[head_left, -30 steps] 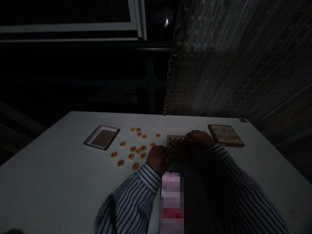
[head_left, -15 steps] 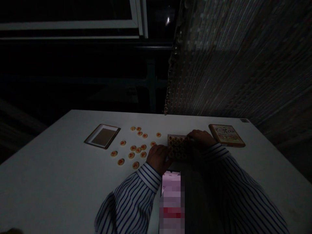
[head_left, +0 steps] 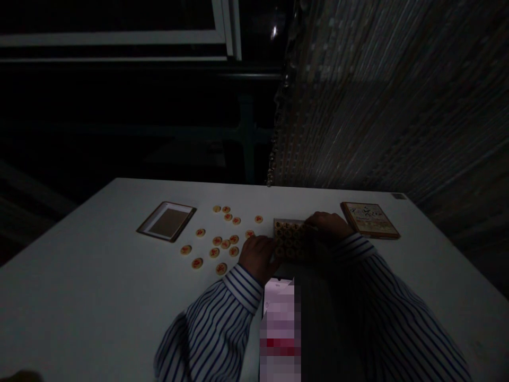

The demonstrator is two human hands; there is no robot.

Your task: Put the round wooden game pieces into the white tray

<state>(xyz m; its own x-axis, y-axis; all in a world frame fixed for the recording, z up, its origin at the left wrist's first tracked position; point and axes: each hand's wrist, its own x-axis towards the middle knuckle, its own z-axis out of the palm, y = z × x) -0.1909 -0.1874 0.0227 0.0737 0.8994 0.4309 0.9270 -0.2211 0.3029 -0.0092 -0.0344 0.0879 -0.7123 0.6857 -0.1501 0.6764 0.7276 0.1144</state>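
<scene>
A small box (head_left: 283, 220) holds rows of round Chinese chess pieces (head_left: 289, 234), in deep shadow on the white table. My left hand (head_left: 258, 259) has its fingers curled against the box's left side. At the right side, my right hand (head_left: 328, 226) grips the far right corner, fingers bent; its fingertips are too dark to make out fully. Loose Chinese chess pieces with red characters (head_left: 225, 244) lie scattered to the left of my left hand, one piece (head_left: 249, 234) just beyond its knuckles.
On the left lies a shallow, wood-edged tray or lid (head_left: 185, 210). A flat box with a picture cover (head_left: 370, 219) rests at the right. Close to me, below the hands, is a lit phone (head_left: 278, 289). Behind the table's far edge hangs a string curtain (head_left: 338, 132).
Almost nothing differs. Both hands stay at the box, and the loose pieces keep their places; the view has shifted very slightly.
</scene>
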